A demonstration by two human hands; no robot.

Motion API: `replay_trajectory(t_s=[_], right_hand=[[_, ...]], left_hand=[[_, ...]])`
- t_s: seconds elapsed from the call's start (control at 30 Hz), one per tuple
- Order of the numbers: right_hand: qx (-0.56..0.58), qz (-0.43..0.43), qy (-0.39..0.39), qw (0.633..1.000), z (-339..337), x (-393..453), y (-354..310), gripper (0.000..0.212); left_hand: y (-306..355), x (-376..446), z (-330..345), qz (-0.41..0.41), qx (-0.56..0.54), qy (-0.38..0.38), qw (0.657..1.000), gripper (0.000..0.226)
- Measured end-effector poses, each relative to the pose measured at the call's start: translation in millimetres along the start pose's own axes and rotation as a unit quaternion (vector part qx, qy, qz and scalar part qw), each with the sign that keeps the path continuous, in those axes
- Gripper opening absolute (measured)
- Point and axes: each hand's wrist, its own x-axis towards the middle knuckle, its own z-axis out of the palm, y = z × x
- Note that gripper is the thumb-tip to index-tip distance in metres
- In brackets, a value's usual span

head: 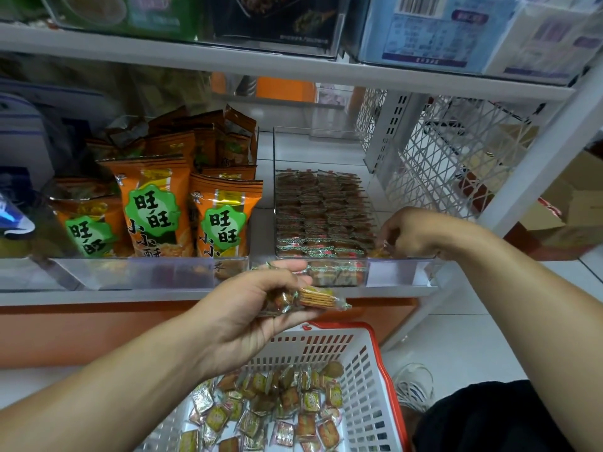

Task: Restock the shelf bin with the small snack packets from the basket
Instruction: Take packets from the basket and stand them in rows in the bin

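Gripping a stack of small snack packets (306, 298), the left hand (248, 308) curls its fingers round them above the basket (372, 380). The right hand (414, 233) pinches 1 packet (380, 252) at the shelf bin's (399, 272) front right corner. Orange bags (153, 207) alongside read "旺旺".

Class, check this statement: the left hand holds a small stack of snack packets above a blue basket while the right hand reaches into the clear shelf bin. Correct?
Not quite: in the head view the basket is white with a red rim. The left hand holding snack packets and the right hand at the clear shelf bin are right.
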Motion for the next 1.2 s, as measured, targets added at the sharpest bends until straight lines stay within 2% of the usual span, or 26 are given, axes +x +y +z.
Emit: replay_trajectory(t_s=[0.1, 0.27, 0.47, 0.57, 0.73, 0.8, 0.93, 1.2], right_hand=[[0.032, 0.008, -0.020, 0.999, -2, -1, 0, 0.034], [0.106, 0.011, -0.023, 0.994, -4, 1, 9, 0.019], [0.044, 0.014, -0.044, 0.998, 5, 4, 1, 0.015], [0.056, 0.009, -0.061, 0.997, 3, 5, 1, 0.023], [0.084, 0.014, -0.038, 0.996, 4, 6, 5, 0.011], [0.070, 0.027, -0.054, 0.996, 5, 6, 1, 0.008], [0.038, 0.034, -0.062, 0.997, 10, 6, -10, 0.025], [-0.090, 0.004, -0.037, 0.995, 15, 2, -18, 0.025]], left_hand=[[0, -1, -1, 0.003, 0.004, -0.004, 1.000, 0.053], [1, 0, -2, 0.007, 0.000, -0.015, 1.000, 0.053], [-1, 0, -1, 0.007, 0.004, -0.014, 1.000, 0.052], [-1, 0, -3, 0.012, 0.005, -0.016, 1.000, 0.052], [-1, 1, -4, 0.022, 0.007, -0.022, 0.999, 0.053], [-1, 1, -4, 0.024, 0.005, -0.019, 1.000, 0.053], [0, 2, -2, 0.034, 0.007, -0.014, 0.999, 0.042], [2, -1, -1, 0.094, 0.052, 0.011, 0.994, 0.037]])
